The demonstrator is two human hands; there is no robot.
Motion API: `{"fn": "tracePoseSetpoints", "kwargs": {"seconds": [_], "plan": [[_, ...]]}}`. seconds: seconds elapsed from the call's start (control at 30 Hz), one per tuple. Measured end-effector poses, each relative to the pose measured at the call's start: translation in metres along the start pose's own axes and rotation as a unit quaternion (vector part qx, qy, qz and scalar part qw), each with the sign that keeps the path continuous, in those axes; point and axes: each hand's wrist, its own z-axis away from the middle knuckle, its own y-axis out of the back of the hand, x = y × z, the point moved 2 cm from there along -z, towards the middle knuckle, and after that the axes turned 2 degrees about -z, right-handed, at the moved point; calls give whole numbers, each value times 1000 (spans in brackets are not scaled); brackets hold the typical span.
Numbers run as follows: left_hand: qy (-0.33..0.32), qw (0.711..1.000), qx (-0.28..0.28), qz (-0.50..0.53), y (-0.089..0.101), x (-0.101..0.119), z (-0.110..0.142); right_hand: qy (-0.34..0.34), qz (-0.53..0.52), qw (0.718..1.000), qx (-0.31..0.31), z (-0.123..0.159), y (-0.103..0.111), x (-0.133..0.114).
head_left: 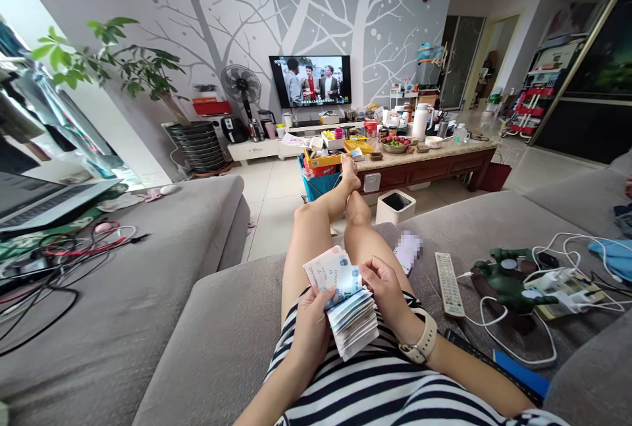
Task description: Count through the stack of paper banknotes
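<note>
Grey sofa [148,320], person seated, legs out toward coffee table [434,159]. Remote [448,283] beside right thigh (cables just past it). Banknote stack [351,320] over lap: left hand [309,327] clamped around it, right hand [388,291] pinching top notes [332,271], fanned upward.

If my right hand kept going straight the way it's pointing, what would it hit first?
Probably the stack of banknotes: the right hand points left, fingers already on the top notes, with the left hand just beyond.

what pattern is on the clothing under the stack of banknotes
Dark navy and white stripes, seen best in the head view, just below the stack of banknotes.
</note>
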Motion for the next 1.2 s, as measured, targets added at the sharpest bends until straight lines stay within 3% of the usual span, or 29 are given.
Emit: {"fn": "tracePoseSetpoints", "kwargs": {"seconds": [0.57, 1.2], "plan": [[26, 997, 49, 51, -3, -1, -5, 20, 14, 999, -27, 3, -3, -2], [23, 997, 40, 55, -6, 5, 0, 31, -4, 999, -33, 6, -4, -4]]}}
